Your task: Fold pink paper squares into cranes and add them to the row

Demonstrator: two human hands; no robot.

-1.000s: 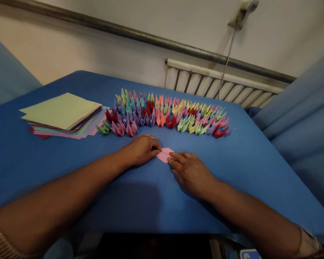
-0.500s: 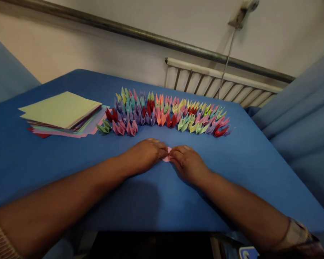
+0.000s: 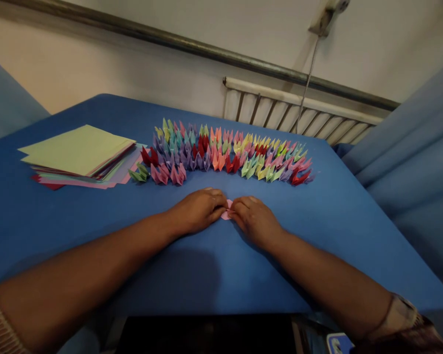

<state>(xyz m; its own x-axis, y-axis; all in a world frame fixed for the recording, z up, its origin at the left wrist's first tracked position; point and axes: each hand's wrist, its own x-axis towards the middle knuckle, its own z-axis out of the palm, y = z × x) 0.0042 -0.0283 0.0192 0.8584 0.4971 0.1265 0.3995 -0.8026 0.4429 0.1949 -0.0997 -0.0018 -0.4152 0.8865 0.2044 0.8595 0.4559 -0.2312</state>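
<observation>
Big blue table [image 3: 59, 221] in front of me, covered edge to edge in blue. On the far left sits the stack of coloured paper sheets [image 3: 77, 155], pale green one on top, a bit fanned out at the edges. Right of it and curving across the middle are the rows of folded paper pieces [image 3: 225, 155], all standing up packed close together, every colour going.

My left hand [image 3: 197, 211] and right hand [image 3: 256, 221] meet just in front of those rows, both resting low on the table. Fingers on both are curled in tight, tips pinched down on the little pink paper [image 3: 227, 212] that sits between them on the tabletop. Only a sliver of it shows, the rest is under my fingertips.

Where I reckon this could go sideways: the piece is so small and so covered that I can't really see its edges, so if one hand presses harder than the other the paper could skid on the cloth and the crease come out crooked. The front row is also near my knuckles, so a careless lift could clip one and knock its neighbours over, since they're touching.
</observation>
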